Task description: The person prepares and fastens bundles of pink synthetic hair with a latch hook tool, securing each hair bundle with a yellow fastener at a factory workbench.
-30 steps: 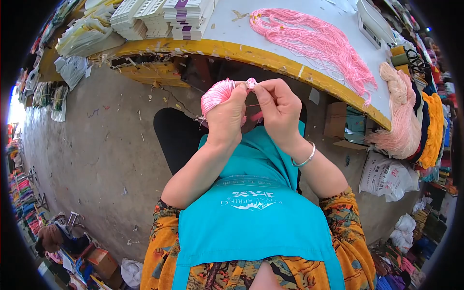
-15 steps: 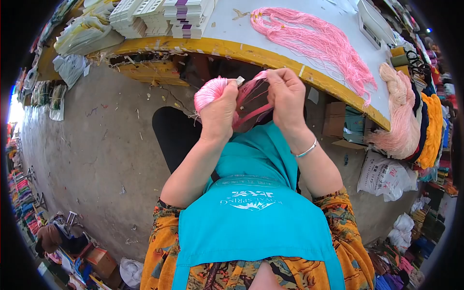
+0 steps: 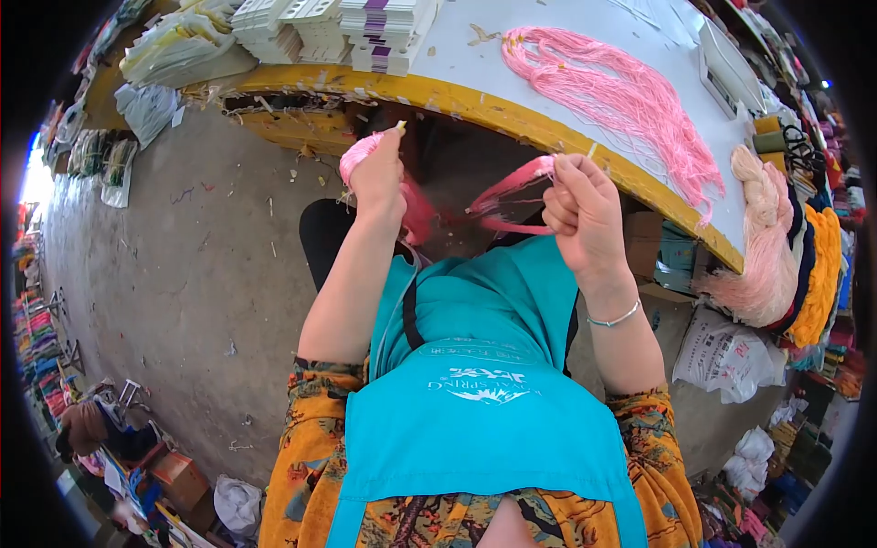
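Left hand: the left hand [image 3: 376, 183] is closed around a pink bundle [image 3: 358, 157], out in front of the counter's edge; a small pale piece [image 3: 402, 125] juts up by the thumb.
Right hand: the right hand [image 3: 582, 205] pinches pink strands [image 3: 512, 187], which slant down toward the middle; whether they join the bundle is too blurred to tell.
Counter: the counter [image 3: 438, 96] has a white top and a worn yellow edge, curved by the lens.
Counter, left: white stacks [image 3: 315, 32], one banded purple, beside plastic-wrapped packets [image 3: 187, 50].
Counter, right: a loose pink skein [image 3: 612, 105] lies spread near the edge; beyond it stand a white tray [image 3: 731, 73] and spools [image 3: 770, 142].
Counter end: a pale skein [image 3: 763, 233] hangs beside an orange one [image 3: 816, 274].
Below: a cardboard box [image 3: 642, 242] sits under the counter, a printed white sack [image 3: 726, 352] near it.
Floor: the grey floor [image 3: 210, 265] is dotted with scraps.
Lower left: a brown carton [image 3: 183, 475] and a white bag [image 3: 237, 505].
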`<state>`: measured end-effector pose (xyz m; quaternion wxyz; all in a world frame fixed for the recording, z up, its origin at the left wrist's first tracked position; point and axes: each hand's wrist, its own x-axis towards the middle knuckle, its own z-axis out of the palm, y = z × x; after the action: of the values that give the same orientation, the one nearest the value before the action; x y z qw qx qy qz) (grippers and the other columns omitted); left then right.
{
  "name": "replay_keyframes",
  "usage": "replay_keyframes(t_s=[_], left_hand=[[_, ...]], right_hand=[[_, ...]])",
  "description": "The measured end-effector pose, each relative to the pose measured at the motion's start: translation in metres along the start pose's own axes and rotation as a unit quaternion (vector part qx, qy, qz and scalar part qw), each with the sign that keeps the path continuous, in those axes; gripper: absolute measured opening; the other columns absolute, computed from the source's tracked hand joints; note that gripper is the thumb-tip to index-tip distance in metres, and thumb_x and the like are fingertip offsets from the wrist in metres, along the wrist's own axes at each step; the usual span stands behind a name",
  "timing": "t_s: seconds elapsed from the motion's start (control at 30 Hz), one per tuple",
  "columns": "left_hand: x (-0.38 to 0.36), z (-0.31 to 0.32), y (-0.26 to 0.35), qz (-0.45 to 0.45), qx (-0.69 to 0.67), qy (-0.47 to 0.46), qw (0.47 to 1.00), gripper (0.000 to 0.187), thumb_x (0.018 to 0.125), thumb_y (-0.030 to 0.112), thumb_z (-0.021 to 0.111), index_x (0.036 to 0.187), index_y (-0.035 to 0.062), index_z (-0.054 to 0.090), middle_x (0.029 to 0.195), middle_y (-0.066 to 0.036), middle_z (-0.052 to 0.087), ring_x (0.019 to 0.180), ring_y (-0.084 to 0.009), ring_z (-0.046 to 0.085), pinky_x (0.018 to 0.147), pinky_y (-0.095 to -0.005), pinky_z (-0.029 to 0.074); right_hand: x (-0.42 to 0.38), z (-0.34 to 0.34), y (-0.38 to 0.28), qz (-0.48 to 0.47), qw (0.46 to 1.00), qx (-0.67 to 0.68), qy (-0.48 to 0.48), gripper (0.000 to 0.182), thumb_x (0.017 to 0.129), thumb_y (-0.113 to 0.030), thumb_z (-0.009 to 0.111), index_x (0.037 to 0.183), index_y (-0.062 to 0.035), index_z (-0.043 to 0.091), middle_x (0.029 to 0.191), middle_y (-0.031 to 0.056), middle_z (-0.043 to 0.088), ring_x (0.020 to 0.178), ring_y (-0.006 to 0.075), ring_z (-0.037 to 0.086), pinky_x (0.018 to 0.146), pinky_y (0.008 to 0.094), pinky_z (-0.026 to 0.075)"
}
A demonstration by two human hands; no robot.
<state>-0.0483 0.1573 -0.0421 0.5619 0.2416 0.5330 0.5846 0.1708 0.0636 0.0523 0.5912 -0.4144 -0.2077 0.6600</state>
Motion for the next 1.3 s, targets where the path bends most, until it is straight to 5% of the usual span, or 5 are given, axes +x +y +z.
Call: replay_keyframes(t_s=[0.53,0.77,0.97,1.2,1.3], left_hand=[[0.131,-0.022,-0.047,0.094,0.210,0.188,0.955,0.020,0.084,0.013,0.062,0.070,0.0023,0.052,0.062,-0.004,0.056,0.053,-0.0179,0.050,0.050,-0.0369,0.039],[0.097,-0.021,-0.023,-0.041,-0.072,0.057,0.995,0.023,0.086,0.011,0.063,0.069,0.0135,0.048,0.055,0.003,0.041,0.039,-0.0064,0.029,0.037,-0.0228,0.018],[0.010,-0.023,0.013,-0.092,-0.207,-0.182,0.957,0.023,0.093,0.021,0.062,0.106,0.0016,0.062,0.063,0.004,0.042,0.046,-0.0044,0.030,0.041,-0.0214,0.021],[-0.093,0.044,0.062,-0.061,0.042,-0.441,0.894,0.038,0.096,0.020,0.054,0.129,0.0004,0.056,0.050,0.005,0.046,0.040,-0.0017,0.035,0.038,-0.0184,0.028],[-0.111,0.052,0.065,-0.153,0.023,-0.455,0.877,0.024,0.098,0.019,0.050,0.107,0.0002,0.062,0.063,0.002,0.054,0.041,-0.0012,0.035,0.039,-0.0183,0.024]], right_hand=[[0.001,-0.015,-0.010,-0.023,1.000,0.017,0.012,0.015,0.095,-0.015,0.060,0.083,-0.0096,0.055,0.054,-0.0091,0.030,0.043,0.0013,0.022,0.040,0.0207,0.017],[0.005,-0.021,-0.012,-0.007,1.000,0.024,0.001,0.012,0.097,-0.014,0.055,0.087,-0.0094,0.055,0.055,-0.0086,0.029,0.044,0.0018,0.022,0.039,0.0197,0.016],[0.001,-0.015,-0.032,0.010,0.999,0.002,-0.038,0.015,0.097,-0.015,0.057,0.083,-0.0097,0.053,0.055,-0.0096,0.028,0.043,0.0014,0.021,0.040,0.0195,0.016],[-0.016,0.012,-0.048,0.039,0.981,-0.126,-0.140,0.014,0.094,-0.017,0.062,0.088,-0.0039,0.061,0.062,-0.0073,0.046,0.047,-0.0006,0.028,0.042,0.0182,0.019],[-0.019,0.011,-0.055,0.013,0.968,-0.190,-0.163,0.016,0.094,-0.018,0.061,0.089,-0.0027,0.062,0.065,-0.0065,0.050,0.049,-0.0013,0.028,0.042,0.0188,0.018]])
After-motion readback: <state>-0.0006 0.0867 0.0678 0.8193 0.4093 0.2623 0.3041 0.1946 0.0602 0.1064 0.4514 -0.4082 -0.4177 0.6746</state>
